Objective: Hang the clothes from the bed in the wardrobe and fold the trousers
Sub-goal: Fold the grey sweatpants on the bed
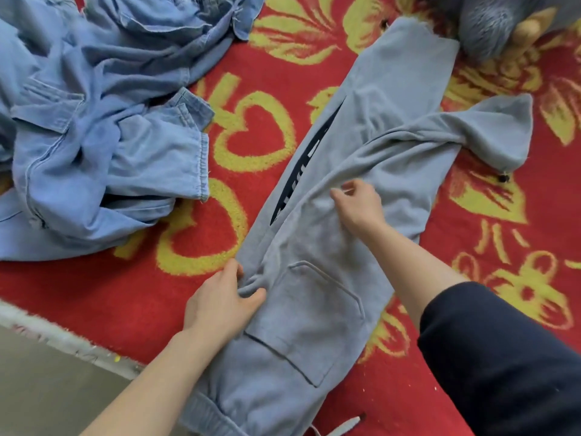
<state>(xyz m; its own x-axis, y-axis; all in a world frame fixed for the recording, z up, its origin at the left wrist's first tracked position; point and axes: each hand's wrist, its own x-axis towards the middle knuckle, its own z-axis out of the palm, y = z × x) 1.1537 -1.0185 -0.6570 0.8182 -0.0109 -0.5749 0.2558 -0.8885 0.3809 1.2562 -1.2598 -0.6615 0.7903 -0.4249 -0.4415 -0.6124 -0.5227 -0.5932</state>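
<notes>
Grey trousers [317, 309] lie lengthwise on the red blanket [261, 58], waistband near, legs running far, one leg kinked off to the right. Left hand [220, 300] grips a bunched fold at the trousers' left edge; right hand [358, 206] pinches a ridge of cloth farther up. Likely best: draw both pinches apart to flatten wrinkles, then lay the stray leg over its twin before folding. Denim clothes [103, 121] wait far left.

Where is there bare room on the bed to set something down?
Bare red-and-yellow blanket shows in the strip between the crumpled blue denim pile and the grey fleece trousers; below that pile, beside the left hand; and right of the trousers, past the right hand. Crowded: upper left, and top right by the grey plush toy.
</notes>
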